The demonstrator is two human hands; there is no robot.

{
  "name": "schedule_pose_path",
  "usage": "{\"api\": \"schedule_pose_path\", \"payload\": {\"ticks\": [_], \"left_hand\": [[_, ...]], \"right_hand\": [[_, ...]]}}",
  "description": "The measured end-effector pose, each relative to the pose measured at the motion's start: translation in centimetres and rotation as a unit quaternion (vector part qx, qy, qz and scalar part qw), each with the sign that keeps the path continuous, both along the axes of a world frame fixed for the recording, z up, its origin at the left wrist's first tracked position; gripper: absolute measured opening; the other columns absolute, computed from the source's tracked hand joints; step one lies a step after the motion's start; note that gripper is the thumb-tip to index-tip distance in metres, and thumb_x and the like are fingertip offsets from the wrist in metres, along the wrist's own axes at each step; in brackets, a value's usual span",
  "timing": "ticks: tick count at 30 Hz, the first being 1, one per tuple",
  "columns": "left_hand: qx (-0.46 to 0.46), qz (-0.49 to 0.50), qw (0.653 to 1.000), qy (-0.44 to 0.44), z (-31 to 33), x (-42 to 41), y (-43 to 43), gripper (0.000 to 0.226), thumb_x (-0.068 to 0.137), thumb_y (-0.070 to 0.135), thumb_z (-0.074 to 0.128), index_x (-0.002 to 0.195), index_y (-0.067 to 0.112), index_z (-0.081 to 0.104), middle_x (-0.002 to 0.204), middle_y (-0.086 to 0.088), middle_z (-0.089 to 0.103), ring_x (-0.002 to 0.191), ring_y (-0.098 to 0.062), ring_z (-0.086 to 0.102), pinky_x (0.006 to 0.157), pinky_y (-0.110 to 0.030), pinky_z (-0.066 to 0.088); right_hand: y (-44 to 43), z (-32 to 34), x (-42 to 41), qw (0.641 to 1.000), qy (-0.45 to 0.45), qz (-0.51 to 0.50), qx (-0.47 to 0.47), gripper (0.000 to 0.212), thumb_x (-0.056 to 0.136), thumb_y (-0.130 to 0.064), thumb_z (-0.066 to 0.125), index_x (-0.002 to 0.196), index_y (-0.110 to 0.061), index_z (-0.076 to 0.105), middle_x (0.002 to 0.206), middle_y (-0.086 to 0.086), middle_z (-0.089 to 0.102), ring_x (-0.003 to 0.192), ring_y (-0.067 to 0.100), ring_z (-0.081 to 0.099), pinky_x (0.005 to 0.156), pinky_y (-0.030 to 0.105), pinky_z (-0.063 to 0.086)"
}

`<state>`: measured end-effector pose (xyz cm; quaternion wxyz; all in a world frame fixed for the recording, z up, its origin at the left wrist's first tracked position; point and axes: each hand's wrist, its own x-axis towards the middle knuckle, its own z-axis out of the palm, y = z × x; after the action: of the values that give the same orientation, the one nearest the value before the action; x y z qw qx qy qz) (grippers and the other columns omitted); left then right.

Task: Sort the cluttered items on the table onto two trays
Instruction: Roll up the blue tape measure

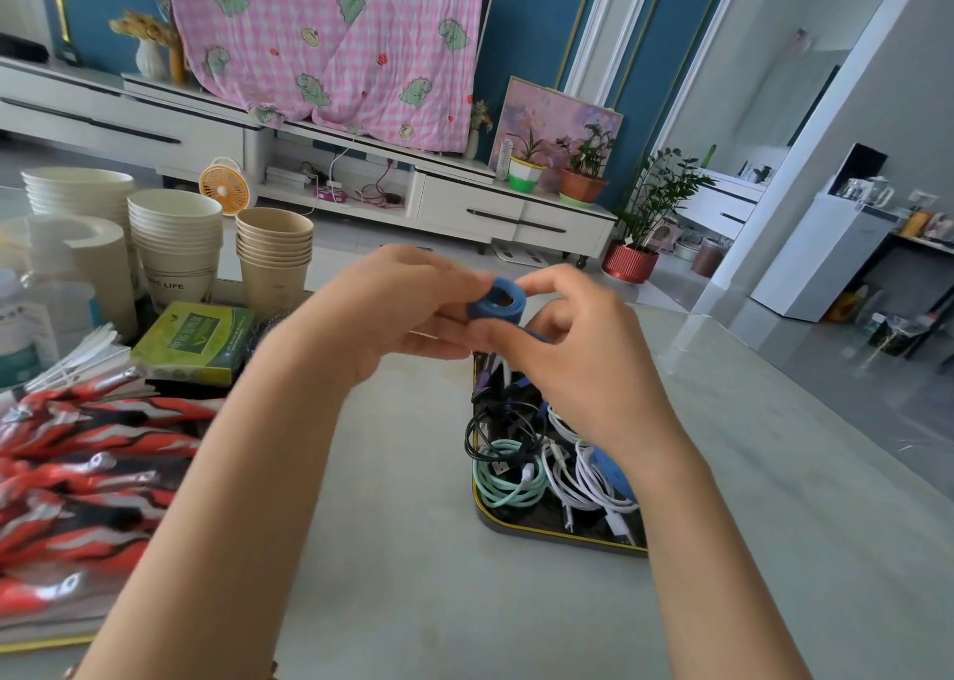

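Note:
Both hands hold a rolled blue strap (496, 303) in the air above the table. My left hand (397, 313) grips the roll from the left. My right hand (573, 349) pinches it from the right, and a loose tail of strap runs under its fingers. Below the right hand lies a black tray with a yellow rim (521, 527). It holds coiled cables: a mint green one (508, 478), white ones (583, 478) and black ones (495, 421). At the left, a second tray (46, 642) carries red, black and white packets (77, 478).
Stacks of paper cups (175, 235) (274, 251) stand at the table's far left, with a green box (199, 341), white plastic cutlery (82, 354) and a bottle (20, 328) near them. The table's far edge lies just beyond the hands. A TV cabinet (464, 199) and potted plants stand behind.

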<state>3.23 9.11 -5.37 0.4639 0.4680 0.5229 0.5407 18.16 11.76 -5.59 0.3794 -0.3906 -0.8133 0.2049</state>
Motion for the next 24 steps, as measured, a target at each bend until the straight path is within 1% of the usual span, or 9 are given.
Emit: {"api": "schedule_pose_path", "payload": {"ticks": [3, 6, 8, 12, 14, 16, 19, 22, 24], "left_hand": [[-0.044, -0.067, 0.992, 0.095, 0.0, -1.7, -0.9, 0.017, 0.086, 0.019, 0.059, 0.092, 0.006, 0.067, 0.074, -0.010, 0.073, 0.060, -0.014, 0.069, 0.061, -0.021, 0.057], [-0.067, -0.115, 0.981, 0.144, 0.2, -2.2, -1.5, 0.033, 0.070, 0.029, 0.062, 0.092, 0.005, 0.068, 0.083, -0.013, 0.074, 0.069, -0.016, 0.070, 0.059, -0.018, 0.055], [-0.047, -0.104, 0.987, 0.114, 0.2, -1.9, -1.5, 0.038, 0.068, 0.033, 0.060, 0.094, 0.006, 0.067, 0.082, -0.012, 0.074, 0.068, -0.016, 0.071, 0.061, -0.020, 0.056], [0.010, -0.014, 1.000, 0.020, 0.6, 0.0, -0.7, 0.023, 0.089, 0.028, 0.055, 0.095, 0.008, 0.065, 0.077, -0.009, 0.073, 0.065, -0.014, 0.069, 0.069, -0.027, 0.058], [0.029, 0.012, 0.999, 0.010, 0.7, 0.7, -0.3, 0.019, 0.091, 0.026, 0.055, 0.090, 0.011, 0.067, 0.078, -0.007, 0.072, 0.066, -0.014, 0.067, 0.068, -0.026, 0.058], [0.034, 0.028, 0.999, 0.020, 0.6, 0.8, -0.2, 0.014, 0.090, 0.023, 0.058, 0.084, 0.013, 0.066, 0.077, -0.006, 0.071, 0.064, -0.014, 0.066, 0.065, -0.026, 0.059], [0.005, 0.002, 0.999, 0.053, 0.6, -0.6, -0.6, 0.012, 0.086, 0.020, 0.060, 0.085, 0.009, 0.066, 0.069, -0.006, 0.071, 0.057, -0.011, 0.067, 0.064, -0.025, 0.058], [-0.032, -0.055, 0.992, 0.106, 0.5, -2.2, -1.4, 0.029, 0.071, 0.028, 0.062, 0.089, 0.005, 0.066, 0.077, -0.012, 0.073, 0.060, -0.015, 0.068, 0.065, -0.025, 0.057], [-0.048, -0.079, 0.988, 0.122, 0.4, -2.6, -1.8, 0.038, 0.062, 0.029, 0.062, 0.090, 0.004, 0.066, 0.081, -0.015, 0.073, 0.061, -0.016, 0.069, 0.064, -0.024, 0.057]], "right_hand": [[-0.3, 0.4, 0.6, 0.985, -0.068, 0.123, -0.104, 0.034, 0.078, -0.025, 0.073, 0.109, -0.034, 0.061, 0.062, -0.001, 0.066, 0.044, 0.007, 0.047, 0.048, 0.019, 0.039], [-0.5, 0.6, 1.0, 0.973, -0.084, 0.165, -0.135, 0.031, 0.080, -0.020, 0.072, 0.103, -0.039, 0.062, 0.068, 0.002, 0.069, 0.047, 0.012, 0.050, 0.048, 0.019, 0.041], [-0.5, 0.7, 1.0, 0.982, -0.060, 0.145, -0.110, 0.027, 0.078, -0.022, 0.073, 0.096, -0.039, 0.062, 0.068, 0.002, 0.069, 0.047, 0.009, 0.052, 0.049, 0.023, 0.044], [-0.5, 0.5, 0.3, 1.000, 0.026, 0.006, 0.016, 0.023, 0.073, -0.034, 0.076, 0.088, -0.026, 0.061, 0.057, -0.001, 0.065, 0.048, 0.007, 0.055, 0.054, 0.028, 0.046], [-0.4, 0.0, -0.3, 0.996, 0.046, -0.041, 0.066, 0.030, 0.073, -0.036, 0.077, 0.087, -0.018, 0.056, 0.053, -0.003, 0.062, 0.049, 0.007, 0.055, 0.050, 0.028, 0.043], [-0.3, -0.4, -0.8, 0.994, 0.055, -0.044, 0.079, 0.033, 0.074, -0.035, 0.077, 0.086, -0.017, 0.053, 0.052, -0.005, 0.060, 0.048, 0.006, 0.055, 0.047, 0.025, 0.042], [-0.4, 0.0, -0.4, 1.000, 0.004, 0.022, 0.007, 0.031, 0.075, -0.032, 0.077, 0.096, -0.021, 0.057, 0.058, -0.001, 0.064, 0.046, 0.007, 0.053, 0.048, 0.025, 0.045], [-0.5, 0.5, 0.5, 0.984, -0.065, 0.129, -0.105, 0.032, 0.081, -0.023, 0.071, 0.111, -0.031, 0.060, 0.065, -0.002, 0.068, 0.045, 0.012, 0.054, 0.044, 0.019, 0.042], [-0.4, 0.5, 0.9, 0.979, -0.074, 0.153, -0.113, 0.027, 0.082, -0.020, 0.069, 0.102, -0.037, 0.062, 0.067, -0.002, 0.069, 0.045, 0.011, 0.053, 0.045, 0.017, 0.041]]}}
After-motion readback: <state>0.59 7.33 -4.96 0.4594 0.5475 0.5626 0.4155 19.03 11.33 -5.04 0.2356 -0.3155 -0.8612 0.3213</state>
